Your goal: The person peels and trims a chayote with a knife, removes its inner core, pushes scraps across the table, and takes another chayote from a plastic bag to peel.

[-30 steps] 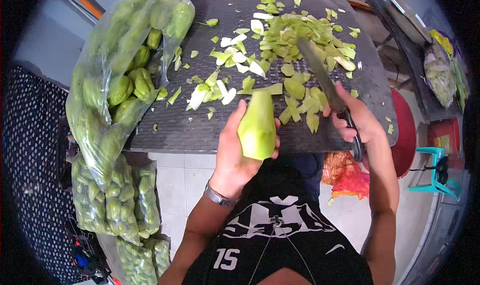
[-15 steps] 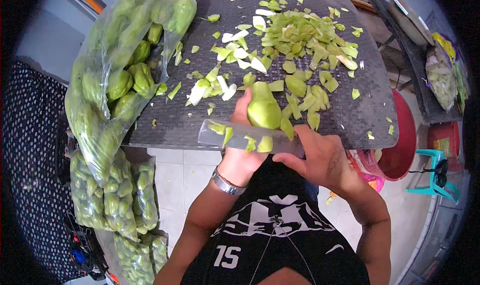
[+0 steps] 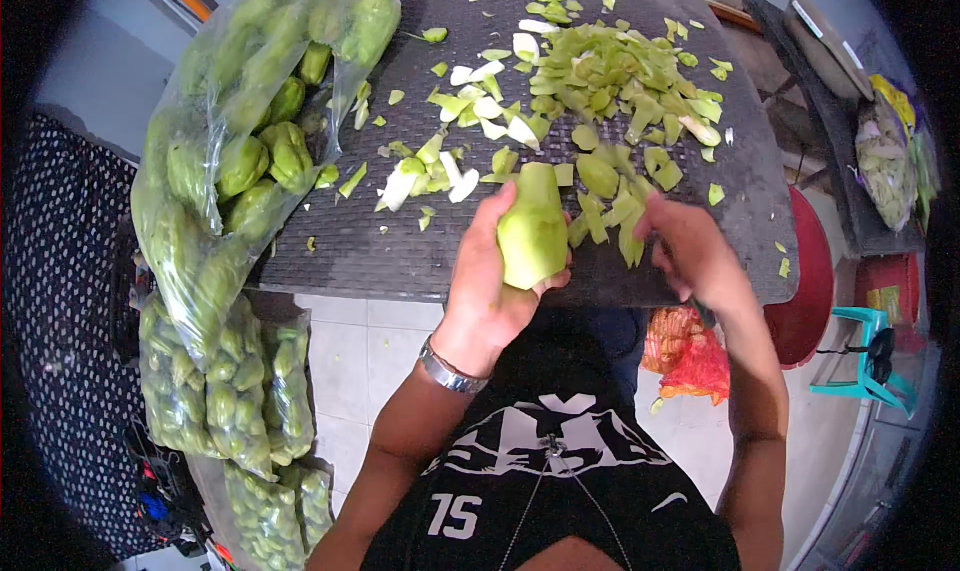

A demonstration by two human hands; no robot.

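Observation:
My left hand [image 3: 490, 271] is wrapped around a peeled chayote [image 3: 533, 233], pale green with flat cut facets, held upright above the table's near edge. To its right, my right hand [image 3: 692, 246] is closed and a little blurred. A dark handle end shows below its palm; the knife's blade is seen nearly edge-on or smeared and hard to make out. Chayote peelings [image 3: 610, 71] lie in a heap beyond both hands, with white-fleshed cut pieces [image 3: 490, 96] to the left of the heap.
A clear plastic bag of whole chayotes [image 3: 240, 161] lies on the dark woven tabletop [image 3: 350, 261] at left. More filled bags [image 3: 220, 391] stand below it. On the right are a red tub [image 3: 805, 271], a red mesh bag [image 3: 690, 356] and a teal stool [image 3: 855, 356].
My right hand has moved right and slightly up, away from the chayote. The wide blade with peel stuck on it no longer crosses in front of my left wrist.

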